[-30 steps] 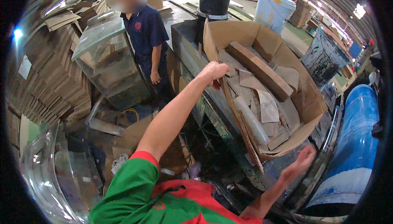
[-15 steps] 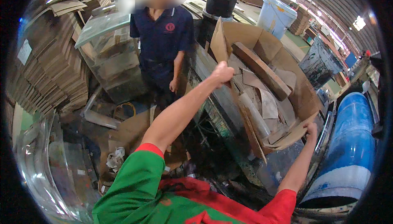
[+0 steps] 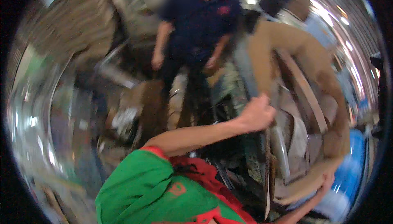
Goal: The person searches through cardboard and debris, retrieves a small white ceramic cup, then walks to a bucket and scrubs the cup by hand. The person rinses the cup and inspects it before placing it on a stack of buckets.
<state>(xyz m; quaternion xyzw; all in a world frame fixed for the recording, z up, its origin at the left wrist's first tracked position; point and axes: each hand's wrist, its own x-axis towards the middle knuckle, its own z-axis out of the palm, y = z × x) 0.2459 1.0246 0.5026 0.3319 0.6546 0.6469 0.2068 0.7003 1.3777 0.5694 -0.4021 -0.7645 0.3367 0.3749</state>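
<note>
A large open cardboard box [image 3: 262, 58] stands at the right, with scraps inside. My left hand [image 3: 258, 112] is closed on the upper edge of its left wall. At the near right corner my right hand [image 3: 326, 183] grips the rim, though motion smears its fingers. Inside the box lie a long brown bar [image 3: 305, 95], a pale tube-like piece [image 3: 280, 150] and several loose cardboard sheets [image 3: 298, 138].
A person in a dark shirt [image 3: 196, 23] stands ahead, left of the box. Stacked cardboard [image 3: 69, 31] fills the far left, with clear plastic sheeting [image 3: 37, 121] nearer. A blue drum [image 3: 356, 162] lies right of the box. A dark bucket [image 3: 274, 0] stands behind.
My view has swung, blurring the picture. The box and both my hands now appear lower and farther right, and the box looks turned. Both hands keep their hold. The person's second arm now shows.
</note>
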